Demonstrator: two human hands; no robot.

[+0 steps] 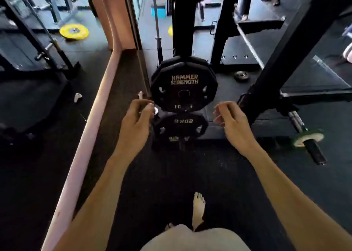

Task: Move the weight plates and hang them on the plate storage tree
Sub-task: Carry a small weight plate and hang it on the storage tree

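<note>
In the upper left of the frame a yellow plate lies flat on the floor. Your left hand sits left of centre, fingers curled loosely beside a white-capped peg, gripping nothing you can see. At centre the Hammer Strength plate hangs on the storage tree, above a 20 kg plate. Your right hand, right of centre, is empty, fingers slack.

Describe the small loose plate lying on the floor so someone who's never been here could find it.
Start at the black plate storage tree straight ahead, with the Hammer Strength plate hanging on it. Look right along the black floor to the small dark plate. Unlike the hung ones, it lies flat and alone.
</note>
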